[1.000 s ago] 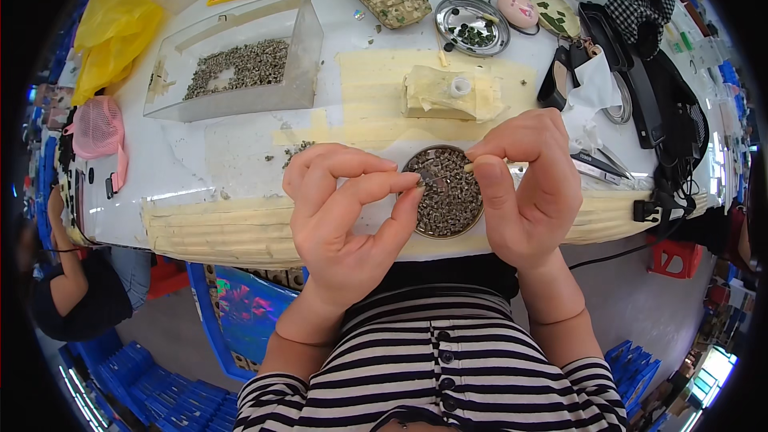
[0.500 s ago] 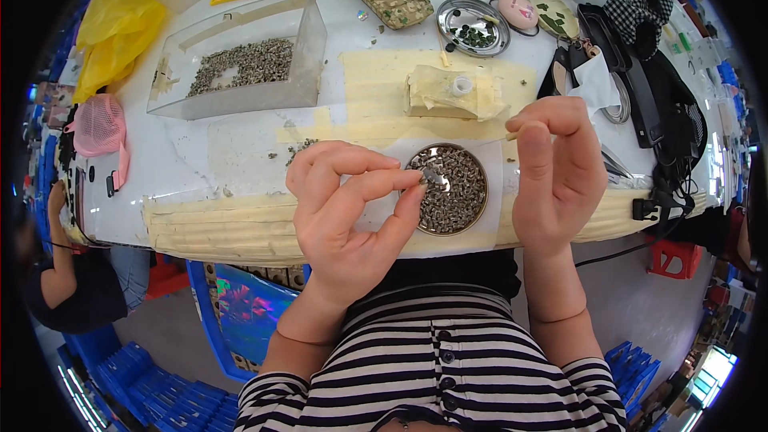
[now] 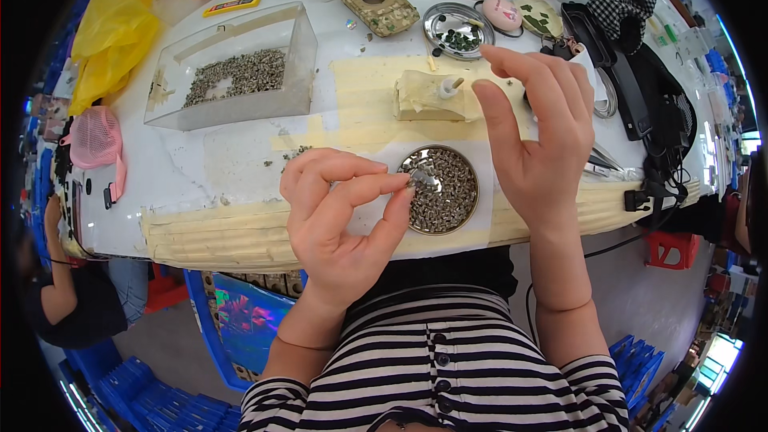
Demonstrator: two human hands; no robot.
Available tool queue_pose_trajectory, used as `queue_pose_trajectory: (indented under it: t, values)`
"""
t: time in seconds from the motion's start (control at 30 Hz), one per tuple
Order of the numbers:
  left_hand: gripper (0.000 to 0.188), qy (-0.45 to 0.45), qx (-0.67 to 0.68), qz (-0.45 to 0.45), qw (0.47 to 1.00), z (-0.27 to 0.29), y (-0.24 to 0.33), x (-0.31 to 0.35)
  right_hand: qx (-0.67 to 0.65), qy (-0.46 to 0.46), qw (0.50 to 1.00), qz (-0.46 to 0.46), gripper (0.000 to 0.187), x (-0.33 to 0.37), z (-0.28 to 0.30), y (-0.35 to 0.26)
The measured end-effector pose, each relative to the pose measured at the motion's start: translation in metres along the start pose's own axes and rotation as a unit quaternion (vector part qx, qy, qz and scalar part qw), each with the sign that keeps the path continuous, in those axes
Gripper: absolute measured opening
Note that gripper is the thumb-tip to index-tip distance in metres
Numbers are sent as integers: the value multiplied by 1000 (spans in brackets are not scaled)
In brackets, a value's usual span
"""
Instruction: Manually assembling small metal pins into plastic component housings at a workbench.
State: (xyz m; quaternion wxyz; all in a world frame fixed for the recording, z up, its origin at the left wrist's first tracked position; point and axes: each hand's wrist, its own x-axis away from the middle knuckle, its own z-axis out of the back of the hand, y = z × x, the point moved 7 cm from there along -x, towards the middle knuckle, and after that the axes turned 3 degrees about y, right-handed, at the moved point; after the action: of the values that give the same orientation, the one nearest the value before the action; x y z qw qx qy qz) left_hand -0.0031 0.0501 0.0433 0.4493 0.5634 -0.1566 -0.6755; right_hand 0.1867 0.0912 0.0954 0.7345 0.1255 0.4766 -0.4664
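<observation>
My left hand (image 3: 340, 220) pinches a small grey metal-looking piece (image 3: 416, 179) between thumb and forefinger, at the left rim of a round tin (image 3: 477, 192). Many tiny grey metal parts (image 3: 448, 196) fill the tin, with a bare shiny patch at its upper left. Open, fingers apart and holding nothing, my right hand (image 3: 540, 136) is raised to the right of the tin. Just left of its thumb is a block wrapped in cream tape (image 3: 416, 98) with a small white cup (image 3: 448, 91) on it. A thin stick (image 3: 458, 82) leans in that cup.
A clear bin (image 3: 232, 112) of similar parts stands at the left, beyond some loose bits. A camouflage toy tank hull (image 3: 376, 2), a metal dish (image 3: 458, 30) of dark green pieces and a pink rounded device (image 3: 502, 14) lie at the back. Tweezers (image 3: 604, 158) and cables lie right.
My right hand has let go of the thin stick, which now stands in the white cup, and its fingers have spread. My left hand keeps its pinch on the small piece.
</observation>
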Motion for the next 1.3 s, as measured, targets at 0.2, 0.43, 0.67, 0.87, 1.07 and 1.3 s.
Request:
queue_pose_trajectory:
  t: [0.2, 0.43, 0.67, 0.87, 1.07, 1.3]
  values:
    - [24, 8, -2, -11, 1000, -1, 2, 1, -233, -179, 947, -132, 10, 35, -11, -28]
    - [26, 6, -41, -36, 998, 0, 4, 1, -235, -143, 951, -141, 16, 44, -6, -31]
    - [25, 11, -21, -31, 999, -1, 3, 1, -195, -129, 968, -95, 29, 55, -4, -36]
    - [26, -13, -2, -42, 999, -1, 5, 0, -312, -168, 919, -173, 24, 57, -20, -30]
    - [26, -8, -40, -46, 998, -2, 5, 1, -160, -67, 984, -44, 30, 52, 2, -43]
    - [27, -6, -22, -51, 998, -2, 6, 1, -194, -95, 971, -100, 28, 55, -7, -36]
